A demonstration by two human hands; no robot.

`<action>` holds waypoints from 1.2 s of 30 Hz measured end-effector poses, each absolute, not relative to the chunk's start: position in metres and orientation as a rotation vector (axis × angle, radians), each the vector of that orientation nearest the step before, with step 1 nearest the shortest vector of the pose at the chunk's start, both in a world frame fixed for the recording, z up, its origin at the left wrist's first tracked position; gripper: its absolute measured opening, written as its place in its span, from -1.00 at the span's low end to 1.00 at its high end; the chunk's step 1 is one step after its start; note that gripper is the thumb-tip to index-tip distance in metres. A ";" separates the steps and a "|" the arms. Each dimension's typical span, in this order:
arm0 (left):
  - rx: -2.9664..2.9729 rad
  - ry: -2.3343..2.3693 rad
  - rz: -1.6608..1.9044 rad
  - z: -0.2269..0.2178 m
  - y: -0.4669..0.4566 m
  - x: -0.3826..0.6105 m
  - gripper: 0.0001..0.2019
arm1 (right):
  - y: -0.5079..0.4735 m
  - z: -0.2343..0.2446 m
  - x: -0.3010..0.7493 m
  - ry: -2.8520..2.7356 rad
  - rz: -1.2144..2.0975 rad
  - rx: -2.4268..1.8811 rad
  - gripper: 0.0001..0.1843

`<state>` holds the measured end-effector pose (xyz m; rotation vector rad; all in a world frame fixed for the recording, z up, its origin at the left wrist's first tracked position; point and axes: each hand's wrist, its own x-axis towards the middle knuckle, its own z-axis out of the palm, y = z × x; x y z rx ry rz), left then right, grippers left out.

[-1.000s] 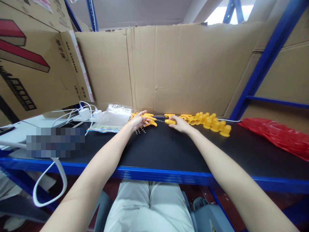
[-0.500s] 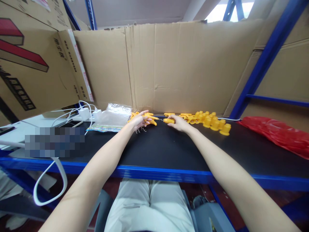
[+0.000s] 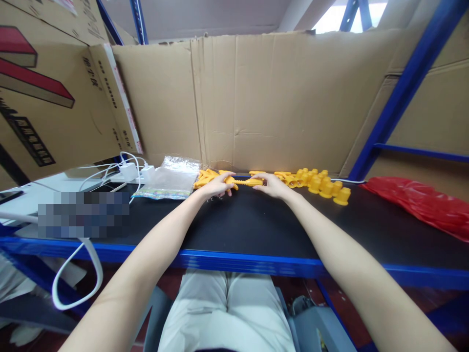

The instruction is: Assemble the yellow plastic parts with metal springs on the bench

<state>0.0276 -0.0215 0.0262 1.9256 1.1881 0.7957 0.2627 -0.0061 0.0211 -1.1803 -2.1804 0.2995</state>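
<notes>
My left hand (image 3: 222, 185) is closed on one end of a yellow plastic threaded shaft (image 3: 240, 182). Fingers of my right hand (image 3: 271, 186) pinch a yellow plastic sleeve (image 3: 255, 182), and the shaft runs straight into its left end. No metal spiral shows between the two pieces. Beside and behind my left hand lies a heap of yellow plastic parts (image 3: 205, 177). Under that hand, a few small metal corkscrew spirals (image 3: 215, 198) are partly hidden. More yellow handle-shaped parts (image 3: 282, 174) lie just behind my right hand.
Several yellow cup-shaped pieces (image 3: 325, 187) stand in rows to the right, with a red plastic bag (image 3: 414, 203) beyond. A clear plastic bag (image 3: 170, 178), white chargers (image 3: 128, 171) and cables are on the left. A cardboard wall (image 3: 271, 102) closes off the back of the black tabletop (image 3: 245, 225).
A metal spiral showed between the two yellow pieces; now the threaded shaft spans that gap. My left hand has shifted right and turned, its fingers now closed further over its piece.
</notes>
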 end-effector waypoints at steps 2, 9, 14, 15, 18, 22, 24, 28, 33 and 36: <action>2.126 1.300 0.768 0.025 -0.022 0.026 -0.56 | -0.007 0.022 0.262 -2.173 0.376 -1.162 -0.66; 2.597 1.583 0.626 0.027 -0.030 0.025 -0.68 | -0.008 0.024 0.268 -2.057 0.716 -1.152 -0.50; 2.605 1.576 0.657 0.024 -0.027 0.025 -0.68 | -0.012 0.027 0.273 -1.869 1.073 -1.096 -0.72; 2.607 1.572 0.673 0.023 -0.026 0.026 -0.67 | -0.013 0.028 0.273 -1.851 1.131 -1.093 -0.76; 2.614 1.558 0.707 0.021 -0.024 0.026 -0.68 | -0.017 0.029 0.271 -1.850 1.208 -1.133 -0.71; 2.604 1.558 0.712 0.019 -0.022 0.025 -0.69 | -0.017 0.029 0.273 -1.853 1.223 -1.136 -0.68; 2.597 1.555 0.718 0.017 -0.020 0.024 -0.69 | -0.016 0.030 0.276 -1.862 1.263 -1.094 -0.66; 2.606 1.538 0.739 0.016 -0.017 0.023 -0.67 | -0.016 0.029 0.279 -1.856 1.282 -1.067 -0.61; 2.587 1.568 0.739 0.016 -0.019 0.024 -0.66 | -0.019 0.030 0.272 -1.829 1.308 -1.121 -0.74; 2.583 1.575 0.727 0.016 -0.020 0.025 -0.65 | -0.020 0.030 0.270 -1.806 1.310 -1.145 -0.70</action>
